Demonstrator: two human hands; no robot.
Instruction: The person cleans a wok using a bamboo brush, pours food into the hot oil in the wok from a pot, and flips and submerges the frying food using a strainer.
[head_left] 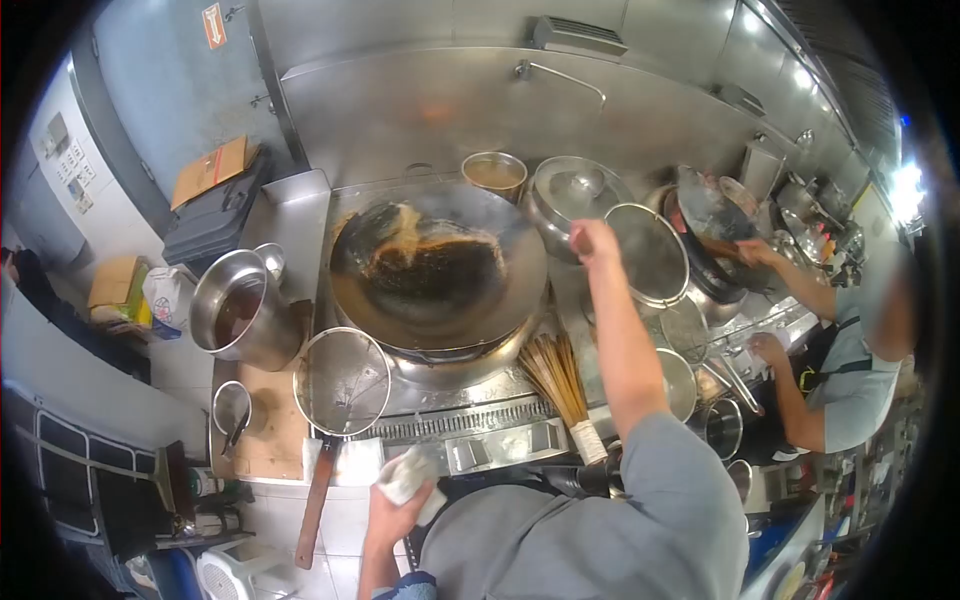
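My left hand [394, 515] is closed around a folded white cloth [405, 478], low in front of the stove. My right arm reaches out over the counter. At its end my right hand [595, 241] is a fist beside a metal pot [550, 228] and the rim of a round strainer [646, 303]; what its fingers hold, if anything, is hidden. A ladle bowl [578, 184] shows over the pot, just beyond the fist. Left of that hand, a large wok [440, 320] sits on the burner, its inside dark and browned.
A long-handled strainer [343, 428] overhangs the front edge. A steel pot [232, 345] with dark liquid stands left. A bamboo brush [555, 380] lies right of the wok. At right, a co-worker [860, 360] works at another wok [695, 235].
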